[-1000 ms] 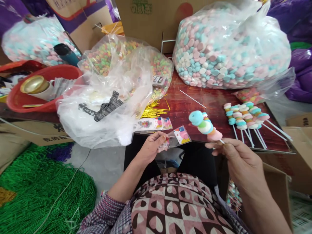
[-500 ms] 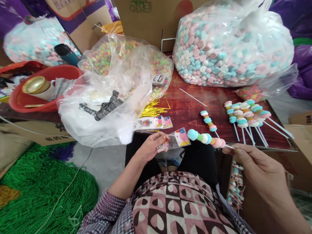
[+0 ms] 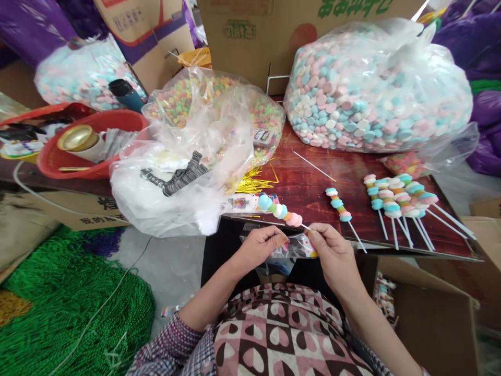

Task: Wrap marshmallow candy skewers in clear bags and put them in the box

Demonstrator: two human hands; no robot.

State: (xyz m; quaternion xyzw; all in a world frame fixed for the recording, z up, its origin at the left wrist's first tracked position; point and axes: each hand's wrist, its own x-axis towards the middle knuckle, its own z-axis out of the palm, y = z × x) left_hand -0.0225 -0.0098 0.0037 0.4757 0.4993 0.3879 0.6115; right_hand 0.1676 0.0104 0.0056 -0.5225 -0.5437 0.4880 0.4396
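Note:
My right hand pinches the white stick of a candy skewer strung with blue, white, green and pink pieces; the candy end points up and left over the table edge. My left hand is closed on a small clear printed wrapper bag that lies between the two hands. The hands are close together above my lap. More printed wrappers lie on the dark red table just beyond.
One finished skewer and a bunch of several skewers lie on the table at right. Big bags of pastel candy and coloured candy, a white plastic bag, a red basin and gold twist ties crowd the back.
My right hand has swung the skewer leftward and down until it meets my left hand and the wrapper. The camera has tilted a little.

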